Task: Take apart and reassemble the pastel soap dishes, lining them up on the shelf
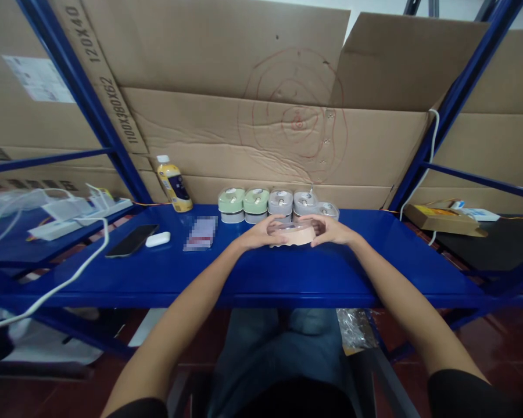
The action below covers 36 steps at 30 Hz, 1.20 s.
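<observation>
Between my two hands, above the blue table, is a small peach-coloured container (297, 236) with a clear top, tilted slightly. My left hand (262, 233) grips its left side, the thumb in front. Fingers of my right hand (331, 230) curl round its right side. Just behind stand stacked boxes with clear lids: two green stacks, a left green one (231, 201) and a right green one (255, 201), then a grey-lilac stack (280, 201) and another grey-lilac stack (305, 201). A lower clear-lidded box (328, 209) sits at the right end, partly hidden by my right hand.
On the blue table (287, 281) lie a dark phone (131, 240), a white earphone case (158, 239) and a blurred-out packet (201, 233). A yellow bottle (175, 184) stands at the back left. A white cable (76, 278) crosses the left side. Cardboard (192, 128) walls the back.
</observation>
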Motion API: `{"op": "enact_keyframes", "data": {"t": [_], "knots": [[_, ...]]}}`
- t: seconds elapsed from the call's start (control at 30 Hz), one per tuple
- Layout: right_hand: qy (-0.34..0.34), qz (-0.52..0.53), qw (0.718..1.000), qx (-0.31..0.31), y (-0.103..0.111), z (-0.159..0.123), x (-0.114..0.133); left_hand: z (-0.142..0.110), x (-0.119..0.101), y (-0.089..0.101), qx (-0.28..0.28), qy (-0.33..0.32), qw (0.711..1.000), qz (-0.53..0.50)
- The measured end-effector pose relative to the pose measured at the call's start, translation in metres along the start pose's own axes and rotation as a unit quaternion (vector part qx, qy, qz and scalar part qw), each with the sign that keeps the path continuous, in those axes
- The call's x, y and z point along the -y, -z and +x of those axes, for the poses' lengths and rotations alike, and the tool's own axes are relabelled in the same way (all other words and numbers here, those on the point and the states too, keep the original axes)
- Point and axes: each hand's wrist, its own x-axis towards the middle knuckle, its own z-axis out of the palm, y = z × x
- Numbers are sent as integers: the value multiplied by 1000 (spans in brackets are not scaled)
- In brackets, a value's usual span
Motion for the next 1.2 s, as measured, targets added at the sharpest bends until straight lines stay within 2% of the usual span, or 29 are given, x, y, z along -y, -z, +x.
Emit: {"op": "enact_keyframes", "data": {"t": [0.1,0.2,0.3,0.4,0.5,0.6,0.67,0.8,0.93,1.03,1.13,1.2], "knots": [[-13,9,999,41,-4,2,-7,-4,2,-2,-15,9,998,53],[-18,-10,997,74,1,0,-8,-5,2,-9,-55,-27,987,148],[-2,-67,994,90,1,-2,-4,-6,0,-18,-70,-66,963,252],[30,-181,983,29,-8,-1,-1,-9,-4,-31,-74,-79,945,310],[63,-284,956,-37,-25,4,0,-11,-8,-42,-75,-85,936,333],[87,-331,938,-58,-38,9,1,-10,-6,-45,-63,-99,935,335],[92,-342,932,-78,-40,9,3,-8,-3,-43,-65,-99,936,331],[93,-328,929,-146,-19,0,8,-8,0,-36,-82,-82,934,337],[71,-300,922,-235,14,-10,8,-10,-1,-34,-48,-114,919,374],[46,-279,915,-289,27,-12,2,-9,0,-36,-28,-121,911,392],[43,-276,912,-299,28,-11,0,-7,1,-33,-42,-129,915,381],[40,-271,918,-286,28,-12,4,-6,-1,-25,-73,-138,919,361]]}}
